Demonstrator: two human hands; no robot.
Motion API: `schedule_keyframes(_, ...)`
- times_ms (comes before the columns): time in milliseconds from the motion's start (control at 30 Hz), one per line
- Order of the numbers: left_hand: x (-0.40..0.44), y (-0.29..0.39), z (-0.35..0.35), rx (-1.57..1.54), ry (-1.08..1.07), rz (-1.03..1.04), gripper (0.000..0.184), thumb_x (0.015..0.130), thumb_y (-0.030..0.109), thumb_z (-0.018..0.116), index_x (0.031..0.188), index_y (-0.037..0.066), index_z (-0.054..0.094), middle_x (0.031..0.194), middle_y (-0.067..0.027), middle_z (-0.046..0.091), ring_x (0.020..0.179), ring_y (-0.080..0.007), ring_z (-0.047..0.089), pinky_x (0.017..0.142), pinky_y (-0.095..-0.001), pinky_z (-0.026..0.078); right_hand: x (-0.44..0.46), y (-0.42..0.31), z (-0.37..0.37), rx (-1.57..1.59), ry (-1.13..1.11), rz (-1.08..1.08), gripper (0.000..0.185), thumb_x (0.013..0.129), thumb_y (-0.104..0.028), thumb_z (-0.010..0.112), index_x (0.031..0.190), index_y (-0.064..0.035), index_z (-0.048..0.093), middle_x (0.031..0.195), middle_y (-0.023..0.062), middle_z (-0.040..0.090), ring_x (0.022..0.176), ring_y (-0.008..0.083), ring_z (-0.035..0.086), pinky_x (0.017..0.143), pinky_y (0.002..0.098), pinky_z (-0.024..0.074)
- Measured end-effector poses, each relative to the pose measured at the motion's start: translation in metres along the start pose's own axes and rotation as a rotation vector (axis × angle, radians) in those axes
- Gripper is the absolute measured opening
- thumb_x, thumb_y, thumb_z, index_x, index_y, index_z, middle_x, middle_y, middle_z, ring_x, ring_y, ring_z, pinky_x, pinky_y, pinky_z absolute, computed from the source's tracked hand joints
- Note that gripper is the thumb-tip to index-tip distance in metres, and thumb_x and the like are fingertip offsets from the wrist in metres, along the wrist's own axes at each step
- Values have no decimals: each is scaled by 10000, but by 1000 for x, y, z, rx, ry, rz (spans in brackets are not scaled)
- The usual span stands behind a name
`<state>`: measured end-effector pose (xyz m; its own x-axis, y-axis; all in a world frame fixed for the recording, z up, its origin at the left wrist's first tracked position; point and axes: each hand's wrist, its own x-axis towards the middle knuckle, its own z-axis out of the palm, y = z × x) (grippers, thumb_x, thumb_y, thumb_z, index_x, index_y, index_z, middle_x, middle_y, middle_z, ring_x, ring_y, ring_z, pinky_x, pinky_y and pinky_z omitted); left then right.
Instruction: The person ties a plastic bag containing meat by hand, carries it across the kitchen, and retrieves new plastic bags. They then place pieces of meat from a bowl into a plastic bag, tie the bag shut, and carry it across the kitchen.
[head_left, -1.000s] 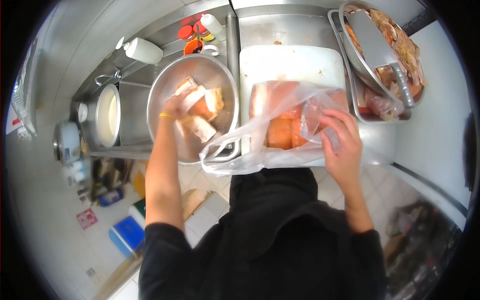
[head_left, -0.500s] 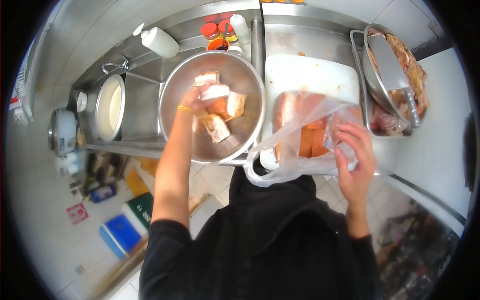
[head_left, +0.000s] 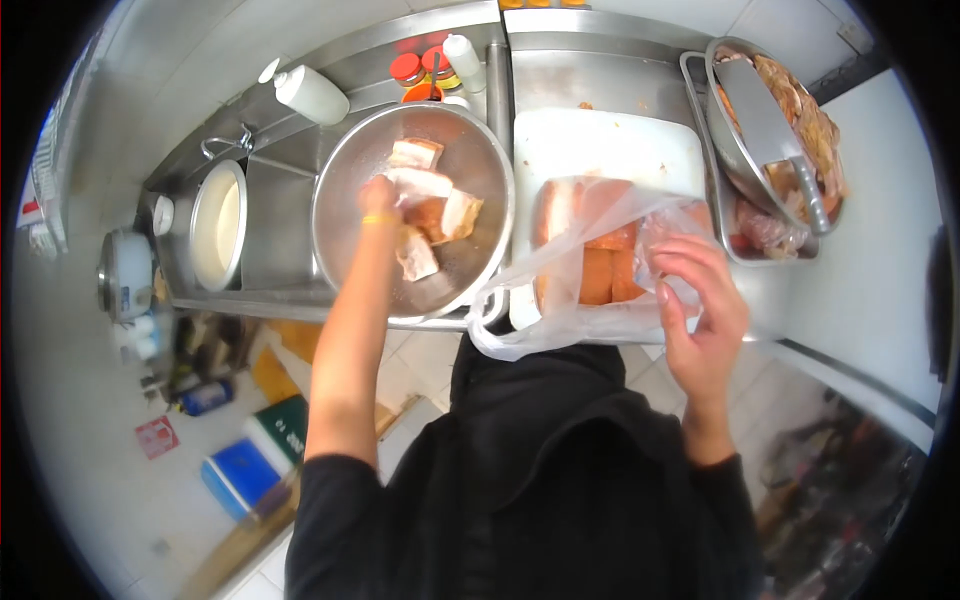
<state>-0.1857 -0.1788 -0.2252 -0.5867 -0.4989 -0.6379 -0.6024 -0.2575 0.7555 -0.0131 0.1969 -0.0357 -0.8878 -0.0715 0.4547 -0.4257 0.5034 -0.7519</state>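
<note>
My left hand (head_left: 378, 194) is inside the large steel bowl (head_left: 335, 235), at the left edge of several pale-and-brown meat pieces (head_left: 460, 214); its fingers are blurred and partly hidden. Right of the bowl, a clear plastic bag (head_left: 515, 335) lies over and around several reddish-brown meat blocks (head_left: 598, 276) on a white cutting board (head_left: 607, 140). My right hand (head_left: 697, 292) is at the bag's right side, fingers spread and curved, the fingertips touching or close to the plastic.
A cleaver (head_left: 765, 115) rests across a steel bowl of meat (head_left: 800, 95) on a tray (head_left: 775, 258) at the right. Left are a white-filled basin (head_left: 217, 225), a faucet (head_left: 235, 142) and a white bottle (head_left: 312, 95). Red-lidded jars (head_left: 407, 68) and a squeeze bottle (head_left: 463, 60) stand behind the bowl.
My left hand has shifted slightly among the meat pieces, which lie a little differently. My right hand stays beside the bag. The whole view has shifted with the head.
</note>
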Motion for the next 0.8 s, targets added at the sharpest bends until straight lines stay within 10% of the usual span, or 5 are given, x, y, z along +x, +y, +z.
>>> schedule_keyframes(133,28,-9,-28,120,-253,60,371,782,295,600,1098,102,583,1029,-94,589,866,-234,545,676,-454,456,-7,4,3,91,-44,-2,227,720,66,615,935,-1,637,963,130,630,949,302,598,866,377,455)
schedule_keyframes(500,-29,8,35,228,177,45,442,756,359,654,1081,60,673,991,-118,680,816,-293,673,652,-425,545,-33,8,-33,115,-41,-24,225,710,68,630,918,-16,642,951,112,629,953,298,589,845,375,452)
schedule_keyframes(667,198,-52,-25,636,158,469,370,830,243,552,1112,24,648,991,-144,665,753,-253,667,571,-380,518,-47,14,-54,133,39,-18,234,704,84,624,917,-9,641,946,112,629,942,304,594,830,373,458)
schedule_keyframes(800,46,-15,-13,320,510,578,292,692,247,729,879,56,613,981,-125,617,788,-225,601,722,-391,502,-47,29,-59,46,120,-50,234,700,81,632,918,-5,644,943,117,628,935,307,596,817,373,464)
